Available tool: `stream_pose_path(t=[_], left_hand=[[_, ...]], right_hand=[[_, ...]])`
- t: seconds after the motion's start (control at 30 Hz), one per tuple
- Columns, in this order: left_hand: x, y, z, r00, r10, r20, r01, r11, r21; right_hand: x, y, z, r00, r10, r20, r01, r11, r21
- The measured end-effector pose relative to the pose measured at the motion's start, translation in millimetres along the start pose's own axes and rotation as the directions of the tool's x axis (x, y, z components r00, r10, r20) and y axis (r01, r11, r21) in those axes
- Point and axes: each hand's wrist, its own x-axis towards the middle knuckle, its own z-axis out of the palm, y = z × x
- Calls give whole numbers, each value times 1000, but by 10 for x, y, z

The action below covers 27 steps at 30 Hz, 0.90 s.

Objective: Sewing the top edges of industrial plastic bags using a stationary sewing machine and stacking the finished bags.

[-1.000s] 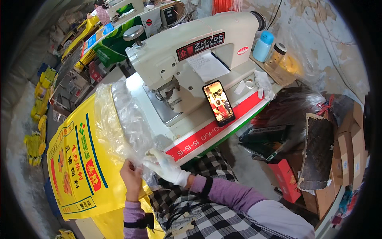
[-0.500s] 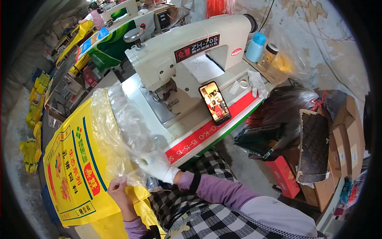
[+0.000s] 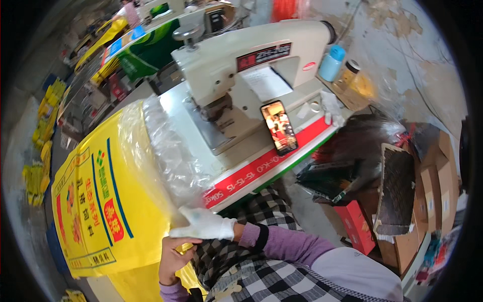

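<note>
A yellow woven sack (image 3: 136,201) with printed panels hangs at the left of the sewing machine (image 3: 261,55). Its clear plastic liner (image 3: 173,156) sticks out along the mouth, crumpled over the machine's white bed. My bare left hand (image 3: 173,259) is closed at the near corner of the sack's mouth, a bit of yellow showing between its fingers. Just above it, my right hand (image 3: 206,224) in a white glove has its fingers closed on the same edge, fingertips touching the left hand. The exact grip under the glove is partly hidden.
A lit phone (image 3: 279,128) leans on the machine bed's red front strip. Paper with a pen (image 3: 266,83), a spare glove (image 3: 331,108), a blue bottle (image 3: 332,63) and a jar (image 3: 348,73) lie behind. Cardboard boxes (image 3: 435,181) and a red box (image 3: 355,226) stand right.
My left hand has left the clear liner and moved right to the sack's edge. The gloved right hand has come down beside it. The view has shifted slightly.
</note>
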Motion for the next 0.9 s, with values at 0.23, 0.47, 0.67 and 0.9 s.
stream_pose_path(t=[0.23, 0.47, 0.67, 0.9], left_hand=[[402, 81, 133, 702, -434, -564, -210, 631, -747], [387, -207, 59, 783, -187, -593, -156, 864, -479], [408, -177, -38, 552, -77, -830, -454, 807, -377], [603, -154, 159, 741, 21, -671, -308, 899, -312]], right_hand=[[-102, 265, 94, 942, -45, -332, 158, 933, 324], [-86, 243, 135, 937, -51, -345, 169, 932, 322], [-63, 717, -350, 844, -101, -527, -158, 893, -422], [-201, -105, -113, 946, -72, -317, 75, 997, -3]])
